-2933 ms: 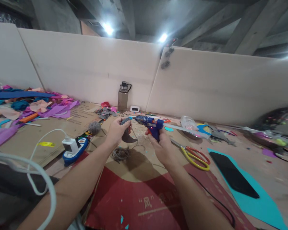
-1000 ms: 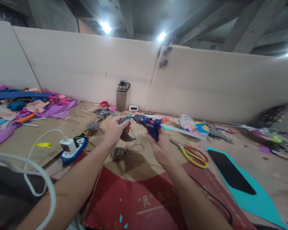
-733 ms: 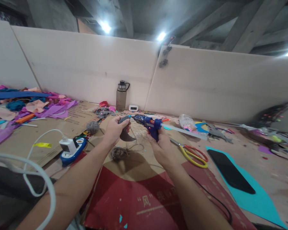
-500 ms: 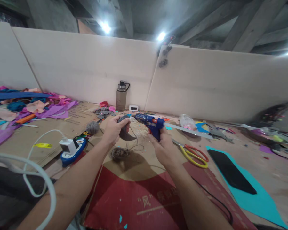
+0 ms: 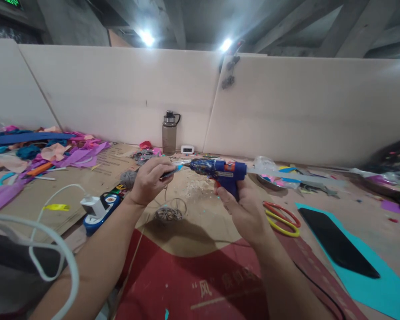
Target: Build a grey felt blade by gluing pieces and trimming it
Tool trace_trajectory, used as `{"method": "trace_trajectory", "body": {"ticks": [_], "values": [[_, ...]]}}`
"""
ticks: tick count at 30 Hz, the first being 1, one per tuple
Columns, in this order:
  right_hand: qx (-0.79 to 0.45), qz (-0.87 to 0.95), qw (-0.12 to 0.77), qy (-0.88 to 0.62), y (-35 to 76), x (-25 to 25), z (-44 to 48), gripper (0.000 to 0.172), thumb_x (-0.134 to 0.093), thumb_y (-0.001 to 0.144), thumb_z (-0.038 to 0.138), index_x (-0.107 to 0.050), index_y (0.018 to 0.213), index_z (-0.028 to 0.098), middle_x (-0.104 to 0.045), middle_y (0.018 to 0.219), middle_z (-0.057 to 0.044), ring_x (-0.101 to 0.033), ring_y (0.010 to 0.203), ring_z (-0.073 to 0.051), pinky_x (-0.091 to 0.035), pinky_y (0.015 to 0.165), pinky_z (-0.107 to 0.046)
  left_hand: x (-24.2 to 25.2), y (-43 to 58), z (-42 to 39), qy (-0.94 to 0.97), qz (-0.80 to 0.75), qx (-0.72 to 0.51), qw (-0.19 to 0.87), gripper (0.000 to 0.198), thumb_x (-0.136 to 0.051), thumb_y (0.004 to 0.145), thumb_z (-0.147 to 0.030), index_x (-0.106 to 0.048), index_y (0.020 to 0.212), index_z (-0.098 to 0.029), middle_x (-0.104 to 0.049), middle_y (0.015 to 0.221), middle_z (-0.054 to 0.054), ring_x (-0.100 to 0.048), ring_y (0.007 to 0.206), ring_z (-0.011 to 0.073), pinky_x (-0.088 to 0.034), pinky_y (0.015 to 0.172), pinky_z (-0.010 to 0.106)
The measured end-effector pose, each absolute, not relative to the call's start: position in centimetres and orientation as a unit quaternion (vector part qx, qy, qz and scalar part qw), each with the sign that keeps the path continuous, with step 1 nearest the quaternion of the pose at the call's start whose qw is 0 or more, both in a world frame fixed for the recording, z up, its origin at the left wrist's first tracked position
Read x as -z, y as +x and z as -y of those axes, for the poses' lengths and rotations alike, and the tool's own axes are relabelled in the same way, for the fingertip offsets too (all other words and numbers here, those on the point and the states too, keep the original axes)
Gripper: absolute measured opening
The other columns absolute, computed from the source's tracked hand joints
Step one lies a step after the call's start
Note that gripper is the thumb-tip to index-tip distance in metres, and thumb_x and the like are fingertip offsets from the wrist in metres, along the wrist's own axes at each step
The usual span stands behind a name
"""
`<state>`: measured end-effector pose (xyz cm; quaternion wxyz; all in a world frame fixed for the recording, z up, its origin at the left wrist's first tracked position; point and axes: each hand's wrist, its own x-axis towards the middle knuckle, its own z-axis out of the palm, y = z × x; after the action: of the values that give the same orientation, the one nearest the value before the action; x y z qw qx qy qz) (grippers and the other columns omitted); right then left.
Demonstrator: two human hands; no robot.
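Note:
My right hand [image 5: 246, 211] grips a blue hot glue gun [image 5: 231, 171] by its handle; a long translucent glue stick [image 5: 270, 172] juts from its rear. Its nozzle points left and meets or nearly meets the piece in my left hand [image 5: 150, 180]. That hand is closed on a grey yarn-wrapped piece [image 5: 168, 172], mostly hidden by the fingers, with a small bright blue bit at its end. Grey-brown yarn [image 5: 170, 214] lies in a loose tangle on the cardboard below, and a strand runs up towards the left hand.
Red-and-yellow-handled scissors [image 5: 282, 218] lie right of my right hand. Beyond them a black phone [image 5: 338, 242] rests on turquoise sheet [image 5: 380, 289]. A blue power strip [image 5: 103, 214] with a white charger stands at left. A bottle [image 5: 169, 135] stands by the partition.
The glue gun has shifted right and looks nearer. My left hand has turned, so the grey piece's curved tip, visible before, is now covered by the fingers.

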<state>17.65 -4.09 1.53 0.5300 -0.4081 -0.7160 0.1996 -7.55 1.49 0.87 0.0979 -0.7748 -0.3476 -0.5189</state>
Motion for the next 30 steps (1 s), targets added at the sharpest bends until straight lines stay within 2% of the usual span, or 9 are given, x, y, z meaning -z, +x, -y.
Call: {"method": "trace_trajectory", "body": {"ticks": [7,12,30], "values": [[-0.163,0.746,0.478,-0.435,17.67,-2.04,4.50,0.024,-0.050,0.088,0.036,-0.057,0.106,0.022,-0.064,0.100,-0.008,-0.058,0.090,-0.023,-0.046,0.083,-0.041,-0.83,-7.26,-1.58,-0.785,0.287,0.519,0.176,0.016,-0.065,0.074,-0.014,-0.066,0.088,-0.022,-0.070,0.094,0.006,-0.064,0.089,0.0168,-0.050,0.085,0.032],[-0.151,0.757,0.455,-0.444,17.66,-2.40,4.90,0.031,-0.048,0.089,0.036,-0.053,0.117,0.021,-0.063,0.106,-0.008,-0.058,0.095,-0.022,-0.045,0.084,-0.039,-0.93,-7.16,-1.64,-0.782,0.247,0.525,0.227,0.020,-0.065,0.074,-0.009,-0.063,0.091,-0.020,-0.069,0.092,0.006,-0.064,0.088,0.0154,-0.051,0.082,0.030],[-0.122,0.756,0.470,-0.439,17.58,-1.84,4.81,0.031,-0.049,0.090,0.036,-0.053,0.117,0.021,-0.065,0.103,-0.008,-0.059,0.091,-0.022,-0.045,0.080,-0.037,-0.93,-7.09,-1.57,-0.774,0.239,0.535,0.241,0.022,-0.065,0.074,-0.009,-0.062,0.094,-0.020,-0.068,0.092,0.005,-0.064,0.088,0.0154,-0.052,0.081,0.030]]}}
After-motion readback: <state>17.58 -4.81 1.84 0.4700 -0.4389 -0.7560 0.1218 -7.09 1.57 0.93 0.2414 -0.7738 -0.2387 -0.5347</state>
